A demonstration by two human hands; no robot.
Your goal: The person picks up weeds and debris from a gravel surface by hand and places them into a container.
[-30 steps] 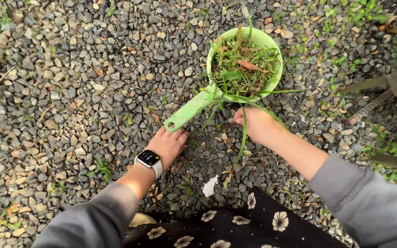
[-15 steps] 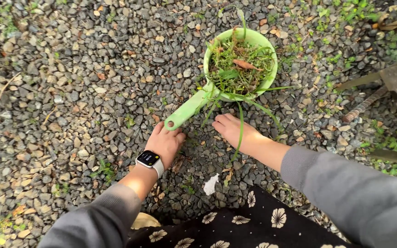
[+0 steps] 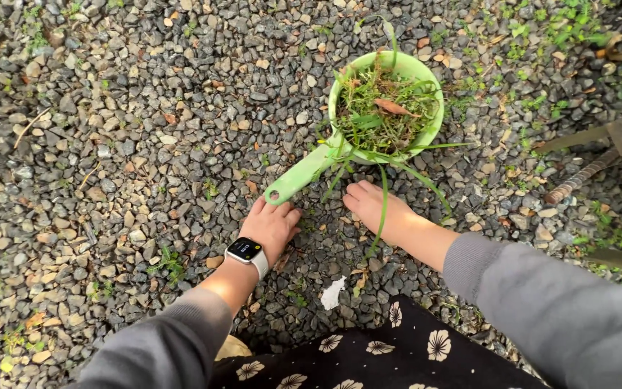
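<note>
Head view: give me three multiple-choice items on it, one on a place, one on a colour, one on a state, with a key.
1. Where does the watch sit?
A. on the left wrist
B. on the gravel
C. in the bowl

2. What colour is the bowl?
A. red
B. light green
C. black

3. What is the state of the bowl?
A. empty
B. upside down
C. upright, holding cut grass

Key: 1 A, it is strapped just behind the left hand, which is pressed on the gravel. 2 B, rim and handle are light green. 3 C, grass fills it and blades hang over the rim toward the right hand.
</note>
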